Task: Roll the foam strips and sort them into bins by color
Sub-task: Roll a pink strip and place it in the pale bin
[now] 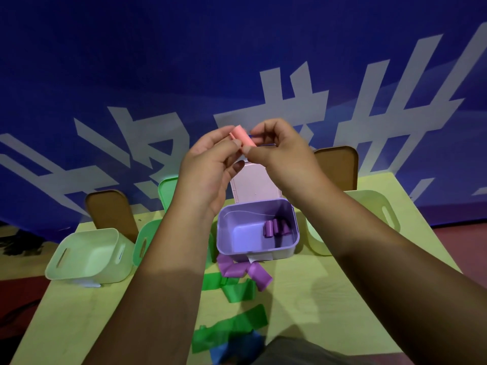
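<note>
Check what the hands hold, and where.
A pink roll, pinched at both ends: left hand on the left end, right hand on the right.

One wide-angle camera, worn on the head, looks forward and down over the table (316,285) from close by. It faces the blue backdrop (158,48) behind the table's far edge.

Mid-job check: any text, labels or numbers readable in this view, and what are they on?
Blue backdrop: large white characters, cut off by the frame and partly covered; not readable.
Purple bin: white tag on its front, too small to read.
Nothing else shows text.
</note>
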Demonstrator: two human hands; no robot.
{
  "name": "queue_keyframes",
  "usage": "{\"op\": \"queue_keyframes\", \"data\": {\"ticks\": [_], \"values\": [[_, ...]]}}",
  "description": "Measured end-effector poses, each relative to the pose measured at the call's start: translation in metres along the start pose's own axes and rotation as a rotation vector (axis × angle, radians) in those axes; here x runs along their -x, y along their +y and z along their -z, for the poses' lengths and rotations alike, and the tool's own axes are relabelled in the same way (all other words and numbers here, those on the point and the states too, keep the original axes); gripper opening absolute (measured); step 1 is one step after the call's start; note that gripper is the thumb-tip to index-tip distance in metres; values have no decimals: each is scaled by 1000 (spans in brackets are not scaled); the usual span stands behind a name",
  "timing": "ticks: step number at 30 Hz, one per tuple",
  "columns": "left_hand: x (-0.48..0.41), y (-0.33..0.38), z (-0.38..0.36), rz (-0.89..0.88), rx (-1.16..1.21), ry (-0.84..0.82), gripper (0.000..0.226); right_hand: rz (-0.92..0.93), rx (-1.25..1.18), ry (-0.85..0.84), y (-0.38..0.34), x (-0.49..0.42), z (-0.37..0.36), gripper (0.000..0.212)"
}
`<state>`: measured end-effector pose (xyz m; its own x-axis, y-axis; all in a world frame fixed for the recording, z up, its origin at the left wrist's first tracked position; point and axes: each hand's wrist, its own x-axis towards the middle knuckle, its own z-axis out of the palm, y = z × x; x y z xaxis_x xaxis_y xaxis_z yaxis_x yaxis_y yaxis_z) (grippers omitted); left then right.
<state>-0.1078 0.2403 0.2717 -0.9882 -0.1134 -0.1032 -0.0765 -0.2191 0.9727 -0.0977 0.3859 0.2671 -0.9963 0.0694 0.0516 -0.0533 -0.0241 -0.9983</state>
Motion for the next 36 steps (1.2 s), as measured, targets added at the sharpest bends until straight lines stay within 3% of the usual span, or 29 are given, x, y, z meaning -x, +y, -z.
{"op": "queue_keyframes", "data": {"ticks": [11, 24, 31, 36], "values": [[-8, -13, -3, 61, 68, -82, 36, 5, 94, 40, 19, -8, 0, 29], [-34, -79, -68, 355, -100, -185, 24, -72, 144, 224, 84, -6, 67, 34], [-45, -160, -133, 583, -273, -285, 17, -261, 200, 315, 141, 10, 142, 27], [-51, -223, -173, 653, -382, -347, 20, -432, 217, 437, 190, 19, 194, 22]]}}
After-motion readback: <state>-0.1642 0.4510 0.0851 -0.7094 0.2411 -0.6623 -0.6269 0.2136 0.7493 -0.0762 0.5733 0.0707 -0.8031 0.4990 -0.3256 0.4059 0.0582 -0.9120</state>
